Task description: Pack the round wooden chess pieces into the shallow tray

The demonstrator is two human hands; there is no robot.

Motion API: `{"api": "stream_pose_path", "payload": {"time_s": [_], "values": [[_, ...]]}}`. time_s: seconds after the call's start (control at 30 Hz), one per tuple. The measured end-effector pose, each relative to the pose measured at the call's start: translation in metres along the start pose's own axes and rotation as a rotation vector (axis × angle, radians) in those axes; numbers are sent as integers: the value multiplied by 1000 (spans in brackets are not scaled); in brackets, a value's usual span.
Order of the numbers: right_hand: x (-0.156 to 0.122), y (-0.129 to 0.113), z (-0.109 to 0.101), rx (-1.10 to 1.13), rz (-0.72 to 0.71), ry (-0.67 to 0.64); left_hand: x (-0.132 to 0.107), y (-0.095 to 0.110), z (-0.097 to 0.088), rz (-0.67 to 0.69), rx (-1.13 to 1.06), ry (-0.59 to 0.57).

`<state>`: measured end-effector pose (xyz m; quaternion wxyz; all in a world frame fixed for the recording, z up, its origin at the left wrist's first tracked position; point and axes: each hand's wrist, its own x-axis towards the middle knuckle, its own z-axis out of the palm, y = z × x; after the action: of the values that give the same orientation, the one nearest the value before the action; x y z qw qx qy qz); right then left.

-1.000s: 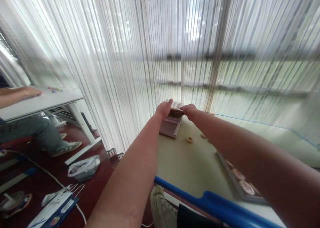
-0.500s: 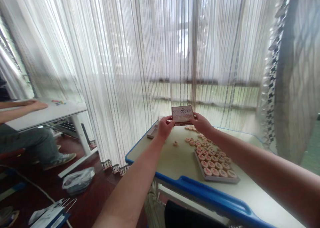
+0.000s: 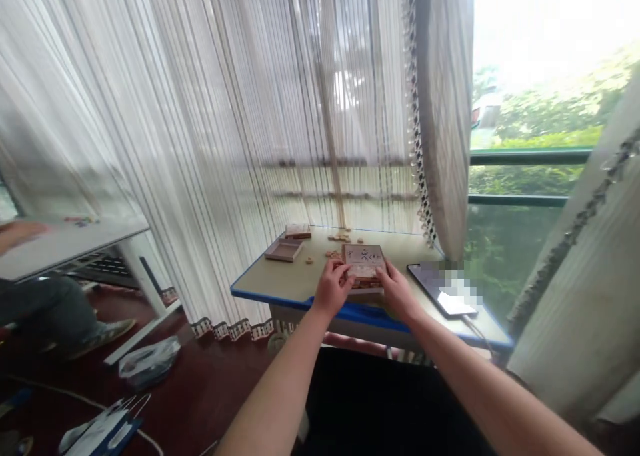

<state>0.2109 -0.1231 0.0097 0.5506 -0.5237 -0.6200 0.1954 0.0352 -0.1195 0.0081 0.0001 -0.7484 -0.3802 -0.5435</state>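
My left hand (image 3: 334, 287) and my right hand (image 3: 396, 289) grip opposite sides of a printed box lid (image 3: 364, 259) with dark brush-style writing. The lid lies over the tray of xiangqi pieces (image 3: 368, 283) near the desk's front edge; a strip of round wooden pieces shows below its near side. Whether it is seated on the tray I cannot tell. More loose pieces (image 3: 340, 237) lie behind the lid, and one single piece (image 3: 309, 261) sits apart to the left.
At the desk's left stand an open shallow box (image 3: 284, 250) and a smaller printed box (image 3: 298, 231). A tablet (image 3: 437, 286) with a cable lies at the right. Another person's hand (image 3: 23, 233) rests on a white table (image 3: 110, 233). Bags (image 3: 150, 361) lie on the floor.
My hands have brought the lid down and nearer, from above the desk onto the tray of pieces. The view has turned right, so the tablet and open window now show.
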Motion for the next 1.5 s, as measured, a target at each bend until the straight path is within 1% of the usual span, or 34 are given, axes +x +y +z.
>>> {"api": "stream_pose_path", "payload": {"time_s": [0.07, 0.17, 0.23, 0.33, 0.43, 0.57, 0.7, 0.83, 1.0, 1.27, 1.37, 1.5], "values": [[-6, 4, 3, -6, -3, 44, -2, -1, 1, 55, 19, -42], [-7, 9, 5, -20, 18, 74, -3, -2, 1, 106, 57, -70], [-5, 10, 4, -73, 18, 56, -4, -1, 3, 104, 82, -70], [-3, 8, 4, -273, 28, 15, -6, 2, 5, 73, 115, -74], [-3, 3, 5, -450, 69, -27, -9, 4, 5, 53, 149, -82], [-5, -2, 9, -567, 63, -99, -9, 5, 5, 58, 178, -77], [-6, -3, 11, -647, 33, -131, -10, 5, 5, 71, 181, -70], [-7, -3, 11, -696, 27, -142, -9, 6, 7, 36, 219, -83], [-9, -5, 11, -702, 43, -149, -7, 9, 7, -34, 261, -117], [-11, -7, 13, -719, 6, -211, -7, 9, 5, -101, 323, -133], [-13, -9, 14, -725, -14, -217, -6, 5, 8, -107, 339, -184], [-14, -9, 14, -749, -39, -220, -4, 0, 13, -125, 355, -304]]}}
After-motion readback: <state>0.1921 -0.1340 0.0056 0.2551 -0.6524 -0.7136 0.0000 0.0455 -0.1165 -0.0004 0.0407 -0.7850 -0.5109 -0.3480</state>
